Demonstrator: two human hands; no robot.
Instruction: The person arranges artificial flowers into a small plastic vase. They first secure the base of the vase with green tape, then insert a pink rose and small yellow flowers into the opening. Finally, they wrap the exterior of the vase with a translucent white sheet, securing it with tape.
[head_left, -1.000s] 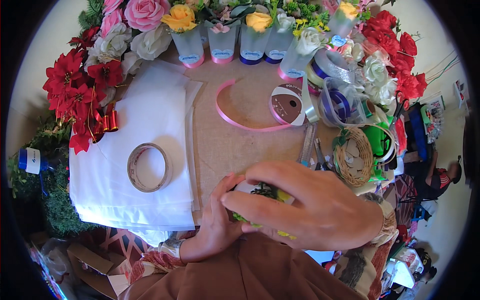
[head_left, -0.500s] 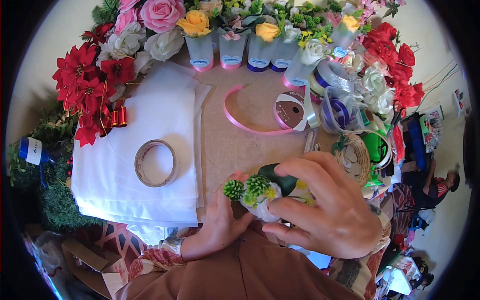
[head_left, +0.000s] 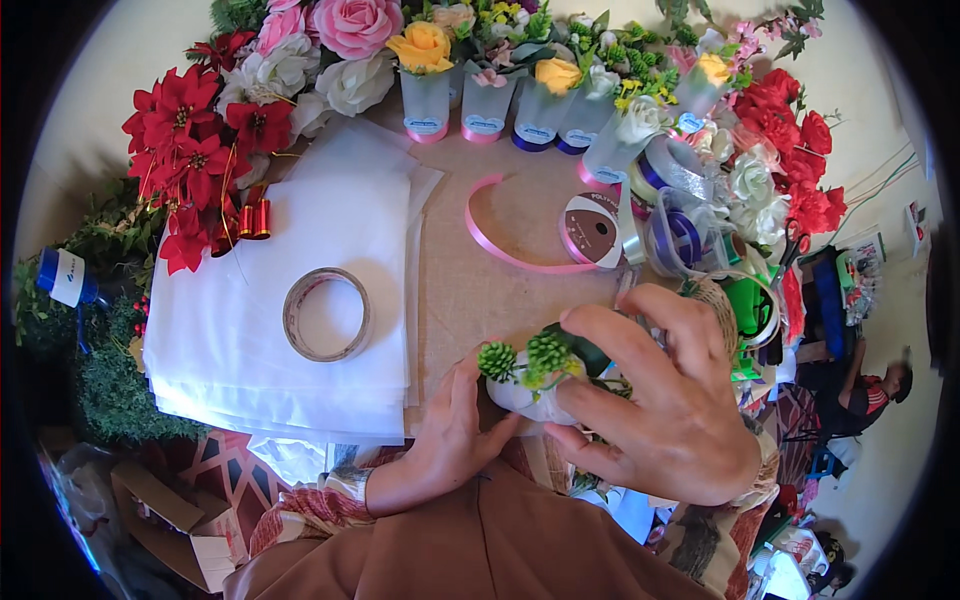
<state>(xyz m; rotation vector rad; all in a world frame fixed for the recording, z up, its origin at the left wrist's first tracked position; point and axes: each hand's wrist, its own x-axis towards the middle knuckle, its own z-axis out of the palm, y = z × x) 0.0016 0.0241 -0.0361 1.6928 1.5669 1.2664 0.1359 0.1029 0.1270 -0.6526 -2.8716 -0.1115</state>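
Close in front of me is a small bunch of artificial flowers (head_left: 548, 358), with knobbly green heads, tiny yellow sprigs, a dark green leaf and something white, petal-like, below them. My left hand (head_left: 445, 435) closes around its left side, thumb near the base. From the right, my right hand (head_left: 670, 400) reaches over with curled fingers, gripping the bunch near the leaf and the white part. Its fingers and palm hide the lower right of the bunch and the stems. Whether a cup holds the bunch, I cannot tell.
White wrapping sheets (head_left: 270, 370) lie left under a tape roll (head_left: 327, 313). A pink ribbon spool (head_left: 592, 230) lies ahead. Several frosted cups with flowers (head_left: 427, 105) line the back. Red poinsettias (head_left: 180, 120) stand left; scissors (head_left: 793, 245) and ribbon rolls sit right. A person (head_left: 870, 395) is far right.
The view has shifted slightly, so the table things appear farther right. Both hands stay at the bunch, which has turned a little; the dark leaf is now more hidden behind my right fingers.
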